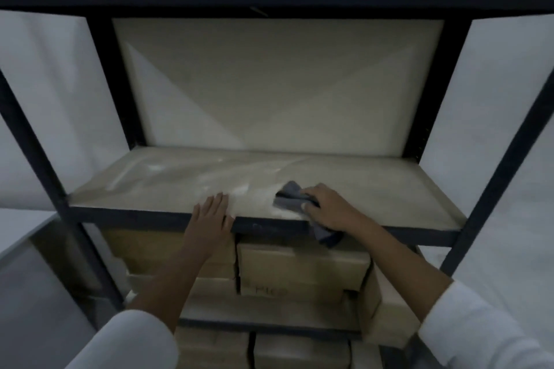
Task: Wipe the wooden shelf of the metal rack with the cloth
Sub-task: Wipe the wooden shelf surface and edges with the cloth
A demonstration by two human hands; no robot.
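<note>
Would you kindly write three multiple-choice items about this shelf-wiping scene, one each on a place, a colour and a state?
1. Where is the crumpled cloth?
A. near the pale wooden shelf's front edge
B. on the cardboard boxes below
C. on the top shelf

2. What colour is the cloth?
A. red
B. grey-blue
C. yellow

3. How is the left hand?
A. clenched in a fist
B. holding a box
C. flat, fingers extended

Answers: 1 A, the right hand presses it there; 2 B, it looks grey-blue; 3 C, the palm lies flat at the shelf's edge.
</note>
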